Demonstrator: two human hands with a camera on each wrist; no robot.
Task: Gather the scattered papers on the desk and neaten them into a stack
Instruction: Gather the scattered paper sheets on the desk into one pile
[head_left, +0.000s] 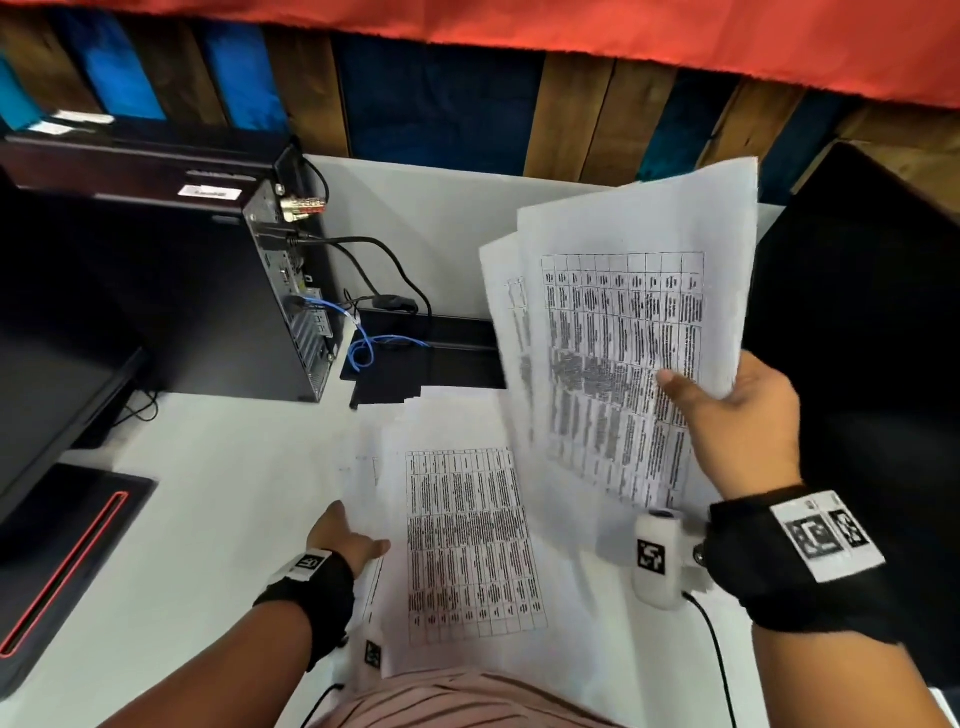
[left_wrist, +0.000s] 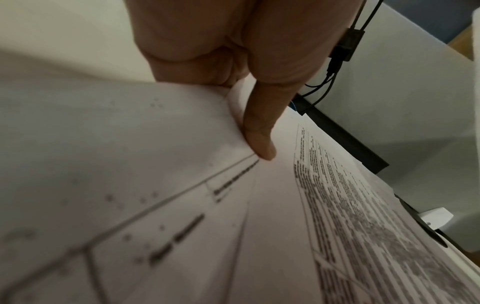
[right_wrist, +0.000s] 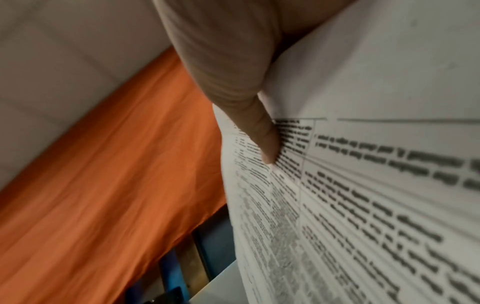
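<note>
From the head view I see my right hand (head_left: 737, 431) lifted above the white table (head_left: 208, 519), holding a fanned sheaf of printed sheets (head_left: 623, 332) by its near right corner; the sheets tilt up and away, which I judge keeps them off the table while more are collected. My thumb lies across the printed face and the other fingers are hidden behind the paper, so the hand is clamped on the sheaf. My left hand (head_left: 348, 535) reaches to the left edge of the papers still on the table (head_left: 467, 545), a loose overlapping layer just in front of me, beside a black computer tower (head_left: 218, 291) and its cables (head_left: 374, 260). In the left wrist view, the thumb (left_wrist: 257, 135) presses on top of a sheet while a paper edge curls up under the palm; I take it that the fingers are pinching the edge of the lying papers (left_wrist: 155, 185) to lift them, though the fingers beneath are out of sight. In the right wrist view, the thumb (right_wrist: 262, 135) bears down on the table-printed face of the held sheaf (right_wrist: 363, 185), whose sheets splay unevenly, with orange cloth (right_wrist: 116, 164) behind. I judge the gathering partly done, squaring still ahead.
</note>
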